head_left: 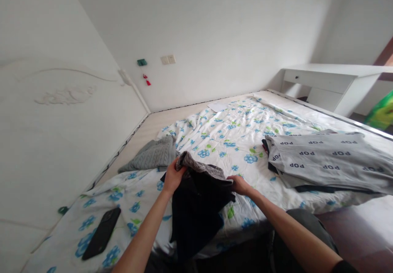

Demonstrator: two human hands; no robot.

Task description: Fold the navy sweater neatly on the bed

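Note:
A black garment with a grey knit-looking band hangs between my two hands over the near edge of the bed. My left hand is closed on the left end of the grey band, thumb on top. On the other end, my right hand pinches the edge of the band. The lower black part drapes down toward my lap. Just beyond my left hand lies a folded grey cable-knit sweater. What kind of garment I hold is not clear.
White bedding with blue flowers covers the bed. A black phone lies at the near left. To the right is a stack of clothes topped by a grey "POP" print garment. A white desk stands at the far right.

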